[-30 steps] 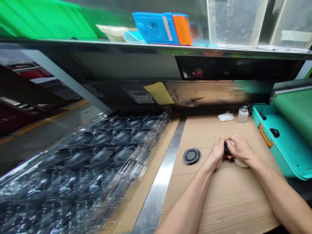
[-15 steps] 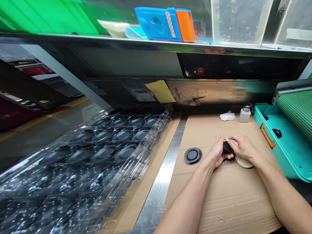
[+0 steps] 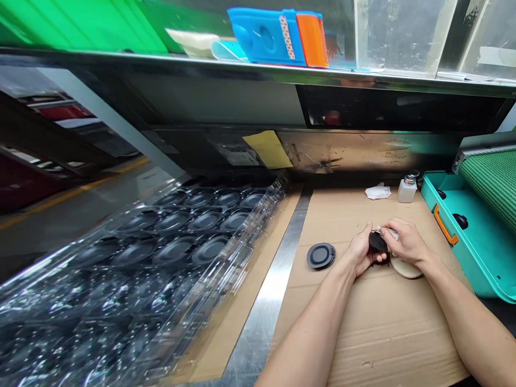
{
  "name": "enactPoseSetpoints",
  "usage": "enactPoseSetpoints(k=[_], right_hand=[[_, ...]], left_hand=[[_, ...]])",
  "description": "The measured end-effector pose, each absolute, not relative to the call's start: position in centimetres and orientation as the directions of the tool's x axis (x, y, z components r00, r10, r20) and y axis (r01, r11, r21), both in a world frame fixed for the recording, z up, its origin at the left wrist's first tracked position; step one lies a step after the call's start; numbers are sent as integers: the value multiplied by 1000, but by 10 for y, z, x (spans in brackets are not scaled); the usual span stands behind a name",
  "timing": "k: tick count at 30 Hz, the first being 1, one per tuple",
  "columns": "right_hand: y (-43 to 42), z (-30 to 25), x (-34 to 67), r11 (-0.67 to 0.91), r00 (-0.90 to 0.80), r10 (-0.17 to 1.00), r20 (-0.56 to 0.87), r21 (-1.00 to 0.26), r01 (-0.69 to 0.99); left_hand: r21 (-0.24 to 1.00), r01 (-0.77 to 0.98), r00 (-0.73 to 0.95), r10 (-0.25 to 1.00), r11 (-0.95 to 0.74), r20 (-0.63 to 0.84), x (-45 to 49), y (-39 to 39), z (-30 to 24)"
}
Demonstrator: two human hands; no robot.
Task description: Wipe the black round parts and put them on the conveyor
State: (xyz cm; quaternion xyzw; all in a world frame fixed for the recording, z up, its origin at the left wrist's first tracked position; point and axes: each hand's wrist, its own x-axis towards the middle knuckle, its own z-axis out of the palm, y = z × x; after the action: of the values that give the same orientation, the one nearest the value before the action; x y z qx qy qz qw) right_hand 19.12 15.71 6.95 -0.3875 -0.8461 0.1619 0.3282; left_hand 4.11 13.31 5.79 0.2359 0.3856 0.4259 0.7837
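My left hand [image 3: 362, 251] is closed on a round black plastic part [image 3: 378, 243], held tilted above the cardboard. Against that part's upper edge, my right hand [image 3: 404, 241] pinches a small white cloth [image 3: 392, 233]. Under my right hand lies a pale round disc [image 3: 407, 268], partly covered by the fingers. Left of my left hand, another round black part [image 3: 321, 256] rests flat on the cardboard, with a small tab at its right edge.
Clear plastic trays [image 3: 177, 250] of round black parts fill the left. A white bottle [image 3: 407, 189] and a crumpled white wipe [image 3: 378, 191] stand behind my hands. At right are a teal bin [image 3: 478, 252] and a green conveyor belt [image 3: 494, 180]. A metal shelf edge [image 3: 258, 71] crosses above.
The black part in my left hand has turned so more of its face shows. My right hand with the white cloth has shifted slightly along its edge. The view has moved a little.
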Motion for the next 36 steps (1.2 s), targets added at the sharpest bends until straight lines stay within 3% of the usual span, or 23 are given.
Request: enactPoseSetpoints(k=[13,36], right_hand=[[160,62,193,688,-597,725,344,-326,648],[156,65,191,693,-594,720,358,-320,647]], left_hand=[[764,-415,286,868,494,-406,47,131,58],[824,-386,224,909,414,-352,52,127,51]])
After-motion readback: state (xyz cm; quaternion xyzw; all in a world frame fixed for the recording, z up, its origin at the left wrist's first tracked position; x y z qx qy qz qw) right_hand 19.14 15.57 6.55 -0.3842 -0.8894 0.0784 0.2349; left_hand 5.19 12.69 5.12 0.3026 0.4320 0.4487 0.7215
